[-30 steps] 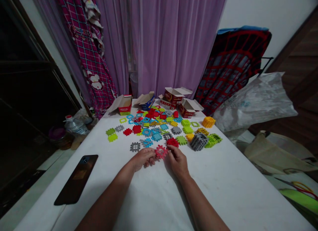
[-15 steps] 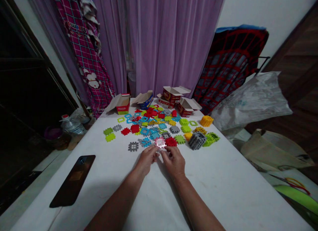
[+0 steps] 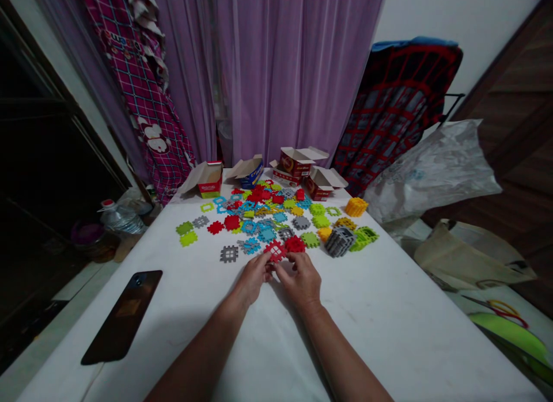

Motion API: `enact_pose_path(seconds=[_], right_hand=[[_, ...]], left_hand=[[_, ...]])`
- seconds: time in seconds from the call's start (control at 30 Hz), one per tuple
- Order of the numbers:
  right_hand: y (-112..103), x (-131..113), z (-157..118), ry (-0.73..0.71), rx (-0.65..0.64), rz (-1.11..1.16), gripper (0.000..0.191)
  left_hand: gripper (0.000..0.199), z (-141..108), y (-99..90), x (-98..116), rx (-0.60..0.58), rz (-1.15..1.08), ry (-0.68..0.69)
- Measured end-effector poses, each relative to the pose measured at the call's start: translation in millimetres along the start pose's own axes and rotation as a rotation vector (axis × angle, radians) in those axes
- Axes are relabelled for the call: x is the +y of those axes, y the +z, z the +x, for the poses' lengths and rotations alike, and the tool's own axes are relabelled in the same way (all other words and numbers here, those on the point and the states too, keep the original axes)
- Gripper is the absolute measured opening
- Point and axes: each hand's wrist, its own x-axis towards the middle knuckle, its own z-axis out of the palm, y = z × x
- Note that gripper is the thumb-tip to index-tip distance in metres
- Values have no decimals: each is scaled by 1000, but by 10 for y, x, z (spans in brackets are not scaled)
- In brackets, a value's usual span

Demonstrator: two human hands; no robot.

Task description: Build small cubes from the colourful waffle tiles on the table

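Close to the near edge of the pile, I hold a red window-shaped building tile (image 3: 275, 251) tilted up between my hands. My left hand (image 3: 254, 278) pinches its lower left side. The fingers of my right hand (image 3: 302, 280) are bent around its lower right side, the thumb below it. Just behind the right fingertips sits a red notched tile stack (image 3: 295, 244). A grey window tile (image 3: 228, 253) lies flat to the left, and blue tiles (image 3: 266, 234) spread just beyond the held piece.
Grey joined tiles (image 3: 340, 242) and a green tile block (image 3: 365, 238) stand at right, with a yellow stack (image 3: 356, 207) behind. Open boxes (image 3: 210, 180) line the back edge. A phone (image 3: 122, 317) with a cable lies front left. Plastic bags (image 3: 427, 166) are right of the table.
The red tile has tipped between my fingers, so its glare is gone and its window pattern shows. Both hands stay in nearly the same place; the view has shifted slightly.
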Motion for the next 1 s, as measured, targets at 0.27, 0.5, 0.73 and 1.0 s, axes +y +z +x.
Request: enact_pose_path(seconds=[0.27, 0.5, 0.73, 1.0], right_hand=[[-108, 264, 168, 235, 124, -103, 38], [-69, 373, 214, 303, 69, -143, 45], [-64, 387, 183, 261, 66, -176, 41], [-31, 393, 169, 266, 56, -213, 41]], left_hand=[[50, 0, -119, 47, 43, 78, 70], [50, 36, -274, 58, 97, 29, 79], [51, 34, -287, 79, 117, -1, 79], [47, 58, -319, 59, 107, -1, 94]])
